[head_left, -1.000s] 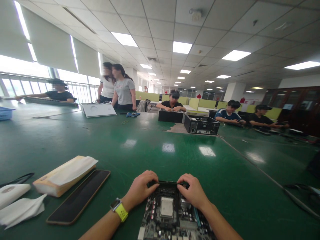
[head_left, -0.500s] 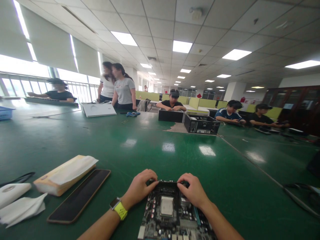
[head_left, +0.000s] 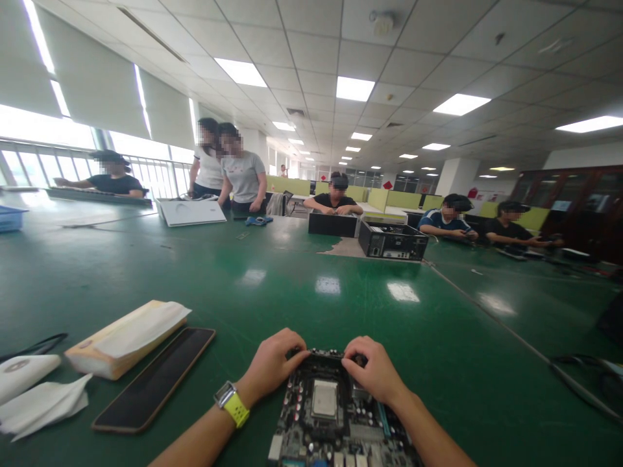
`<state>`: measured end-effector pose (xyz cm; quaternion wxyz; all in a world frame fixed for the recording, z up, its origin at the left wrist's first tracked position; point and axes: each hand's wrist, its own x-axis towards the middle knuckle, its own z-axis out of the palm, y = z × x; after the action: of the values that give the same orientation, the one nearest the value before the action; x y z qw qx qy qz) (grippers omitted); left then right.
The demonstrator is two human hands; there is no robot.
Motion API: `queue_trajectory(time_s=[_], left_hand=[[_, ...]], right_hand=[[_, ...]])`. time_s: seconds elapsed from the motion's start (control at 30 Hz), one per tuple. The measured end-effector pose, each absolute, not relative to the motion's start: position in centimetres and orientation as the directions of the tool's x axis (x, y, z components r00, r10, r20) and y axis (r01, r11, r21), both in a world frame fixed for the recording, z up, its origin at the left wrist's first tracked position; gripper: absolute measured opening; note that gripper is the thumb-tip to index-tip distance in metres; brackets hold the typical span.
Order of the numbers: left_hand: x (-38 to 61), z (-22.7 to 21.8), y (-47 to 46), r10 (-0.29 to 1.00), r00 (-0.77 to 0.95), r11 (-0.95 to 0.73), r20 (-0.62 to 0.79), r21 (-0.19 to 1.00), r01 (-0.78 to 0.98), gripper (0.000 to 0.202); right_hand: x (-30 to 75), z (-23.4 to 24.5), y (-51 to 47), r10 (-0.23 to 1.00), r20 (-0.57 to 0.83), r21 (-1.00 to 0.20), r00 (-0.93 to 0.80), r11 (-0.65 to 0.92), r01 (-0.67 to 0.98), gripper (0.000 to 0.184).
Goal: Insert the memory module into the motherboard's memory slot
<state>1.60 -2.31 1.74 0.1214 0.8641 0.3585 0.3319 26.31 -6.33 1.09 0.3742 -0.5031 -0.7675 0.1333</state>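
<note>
A computer motherboard (head_left: pixel 335 421) lies flat on the green table in front of me, with a square silver processor (head_left: pixel 324 397) in its socket. A narrow dark strip (head_left: pixel 326 359), shaped like a memory stick, runs along the board's far edge between my hands. My left hand (head_left: pixel 280 357) pinches at the strip's left end, thumb toward it and fingers curled. At the right end, my right hand (head_left: pixel 372 366) is closed in the same way. My fingers hide both ends of the strip. Whether it sits in a slot I cannot tell. A yellow-strapped watch (head_left: pixel 232 403) is on my left wrist.
To the left lie a phone (head_left: pixel 156 383), a tissue pack (head_left: pixel 126 337), crumpled tissue (head_left: pixel 43 405) and a white device (head_left: pixel 29 376). Cables (head_left: pixel 584 376) lie at right. Across the table, people work near an open computer case (head_left: pixel 393 241) and a white panel (head_left: pixel 192 213).
My right hand has shifted slightly left. The dark strip appears slightly lower or more tilted, and more small parts show behind it. My left hand has barely moved.
</note>
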Motion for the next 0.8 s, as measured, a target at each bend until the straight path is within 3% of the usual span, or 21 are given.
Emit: queue_trajectory(time_s=[0.47,0.8], left_hand=[[1.37,2.1,-2.21,0.661,0.577,-0.748,0.48,0.368,0.552,0.016],[1.12,1.74,-1.81,0.629,0.596,-0.777,0.499,0.372,0.508,0.013]], right_hand=[[26.34,1.39,-6.35,0.846,0.474,-0.546,-0.245,0.501,0.672,0.014],[26.54,1.78,-6.42,0.882,0.395,-0.495,-0.259,0.441,0.749,0.026]])
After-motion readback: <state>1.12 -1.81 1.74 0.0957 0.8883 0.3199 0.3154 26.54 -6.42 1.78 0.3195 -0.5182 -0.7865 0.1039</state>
